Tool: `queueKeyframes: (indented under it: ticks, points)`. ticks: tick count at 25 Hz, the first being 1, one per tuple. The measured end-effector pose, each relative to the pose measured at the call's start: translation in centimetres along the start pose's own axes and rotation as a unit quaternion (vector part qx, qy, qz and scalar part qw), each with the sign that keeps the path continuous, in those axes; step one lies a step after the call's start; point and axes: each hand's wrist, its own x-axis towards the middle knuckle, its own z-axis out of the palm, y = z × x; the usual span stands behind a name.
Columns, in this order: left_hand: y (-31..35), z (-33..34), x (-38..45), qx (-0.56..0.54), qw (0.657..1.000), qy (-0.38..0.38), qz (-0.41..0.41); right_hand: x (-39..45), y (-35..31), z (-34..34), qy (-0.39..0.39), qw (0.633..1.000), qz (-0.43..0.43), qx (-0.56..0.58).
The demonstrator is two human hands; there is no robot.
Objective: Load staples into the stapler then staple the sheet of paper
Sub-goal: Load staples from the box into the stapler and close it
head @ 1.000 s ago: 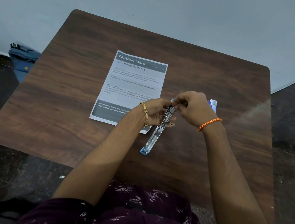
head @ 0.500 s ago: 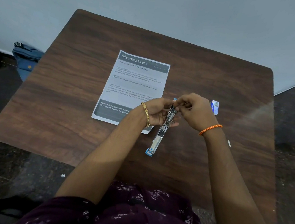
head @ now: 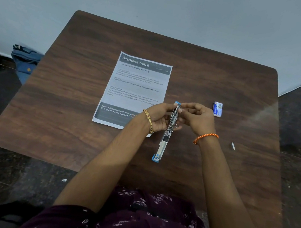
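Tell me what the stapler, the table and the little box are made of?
The stapler looks like shiny silver metal with blue plastic ends; its open middle glints. The table seems to be dark brown wood or a wood-look coating, with grain streaks and a soft sheen. The little box is probably printed cardboard, blue and white with flat folded sides.

Both hands, left [head: 159, 117] and right [head: 195, 117], hold opened stapler [head: 168, 133] mid-table [head: 59, 121]; sheet [head: 135, 91] beside, staple box [head: 217, 109] toward right edge.
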Motion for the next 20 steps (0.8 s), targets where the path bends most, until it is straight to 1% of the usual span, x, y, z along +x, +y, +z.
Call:
queueKeyframes:
  ticks: [6,9,13,20]
  points:
    - [-0.7,0.2,-0.2,-0.013,1.000,0.020,0.020,-0.5,-0.3,0.8,0.015,0.991,0.076,0.110]
    - [-1.0,-0.1,-0.2,-0.017,0.999,0.019,0.029,-0.4,-0.3,0.9,0.010,0.985,0.107,0.136]
    - [-1.2,-0.1,-0.3,-0.013,0.999,0.029,0.032,-0.2,-0.2,0.8,0.002,0.989,0.119,0.085]
    - [-1.4,-0.2,0.3,0.017,0.997,0.055,0.055,-0.2,0.6,1.1,0.051,0.994,0.085,0.036]
